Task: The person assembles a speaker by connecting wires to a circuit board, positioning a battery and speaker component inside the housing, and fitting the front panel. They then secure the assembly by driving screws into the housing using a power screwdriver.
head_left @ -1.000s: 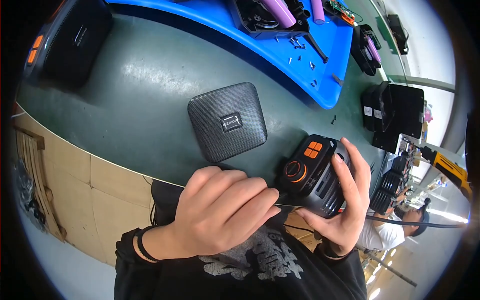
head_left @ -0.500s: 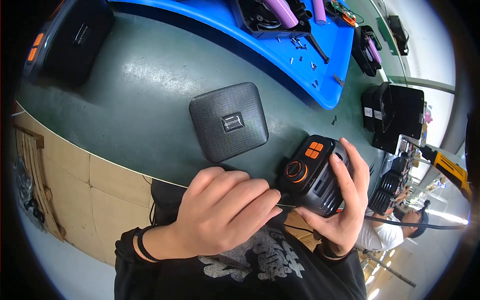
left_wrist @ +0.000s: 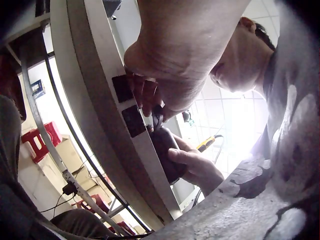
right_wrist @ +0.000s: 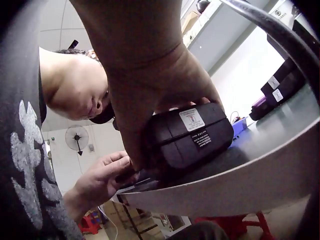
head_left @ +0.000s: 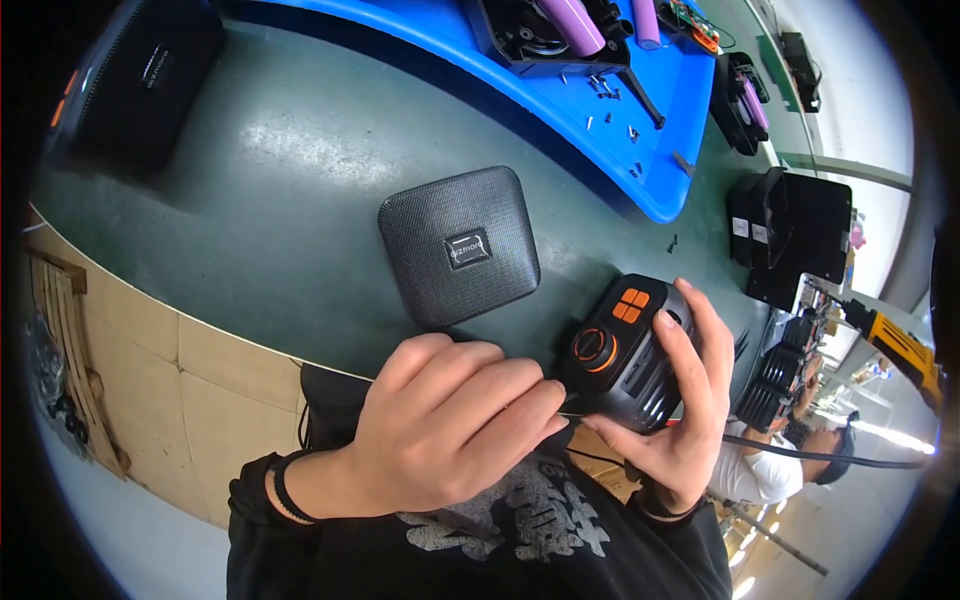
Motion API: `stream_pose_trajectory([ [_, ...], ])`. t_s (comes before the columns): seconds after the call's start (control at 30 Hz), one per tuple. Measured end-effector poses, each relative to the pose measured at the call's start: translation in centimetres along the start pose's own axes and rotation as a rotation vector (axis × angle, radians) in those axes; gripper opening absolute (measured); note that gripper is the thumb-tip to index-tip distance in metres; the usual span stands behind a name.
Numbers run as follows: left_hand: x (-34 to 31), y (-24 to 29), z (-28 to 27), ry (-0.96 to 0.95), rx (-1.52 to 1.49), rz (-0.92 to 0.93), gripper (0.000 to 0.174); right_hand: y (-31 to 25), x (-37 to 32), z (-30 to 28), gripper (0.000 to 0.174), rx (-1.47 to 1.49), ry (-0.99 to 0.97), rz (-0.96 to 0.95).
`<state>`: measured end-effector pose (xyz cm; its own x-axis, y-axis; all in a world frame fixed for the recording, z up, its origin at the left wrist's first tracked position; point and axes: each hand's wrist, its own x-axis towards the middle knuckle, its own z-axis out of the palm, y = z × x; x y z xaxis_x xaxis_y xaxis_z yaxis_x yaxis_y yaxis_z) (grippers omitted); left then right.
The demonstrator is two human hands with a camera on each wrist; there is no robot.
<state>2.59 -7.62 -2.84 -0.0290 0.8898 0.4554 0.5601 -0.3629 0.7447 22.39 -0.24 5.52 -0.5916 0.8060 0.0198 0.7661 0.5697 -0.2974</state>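
My right hand (head_left: pixel 695 395) grips a black portable speaker (head_left: pixel 618 385) with orange buttons and a round orange-ringed knob, at the table's near edge. Its labelled side shows in the right wrist view. Fingers curled, my left hand (head_left: pixel 450 420) is close beside the speaker. It pinches a slim dark tool (left_wrist: pixel 157 117) that points at the speaker; most of the tool is hidden by the fingers, and I cannot tell its kind. A square black mesh speaker grille (head_left: pixel 460 215) with a logo plate lies flat on the green table (head_left: pixel 290 240), just beyond my left hand.
A blue tray (head_left: pixel 500 75) at the back holds loose screws, an opened black housing (head_left: pixel 510 25) and purple battery cells (head_left: pixel 575 25). Another speaker (head_left: pixel 145 85) stands at far left. Black cases (head_left: pixel 790 235) sit at the right, near a yellow-handled tool (head_left: pixel 900 345). A person sits beyond.
The speaker has tilted slightly in my right hand, so less of the knob's orange ring shows. Both hands keep their hold, and the whole view has shifted a little.
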Motion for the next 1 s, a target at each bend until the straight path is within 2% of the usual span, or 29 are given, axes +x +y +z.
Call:
stream_pose_trajectory([
  [1.0,1.0,-0.6,-2.0,0.061,-0.054,0.025,0.029,-0.1,0.0,0.8,0.101,-0.169,-0.094,-0.021],
])
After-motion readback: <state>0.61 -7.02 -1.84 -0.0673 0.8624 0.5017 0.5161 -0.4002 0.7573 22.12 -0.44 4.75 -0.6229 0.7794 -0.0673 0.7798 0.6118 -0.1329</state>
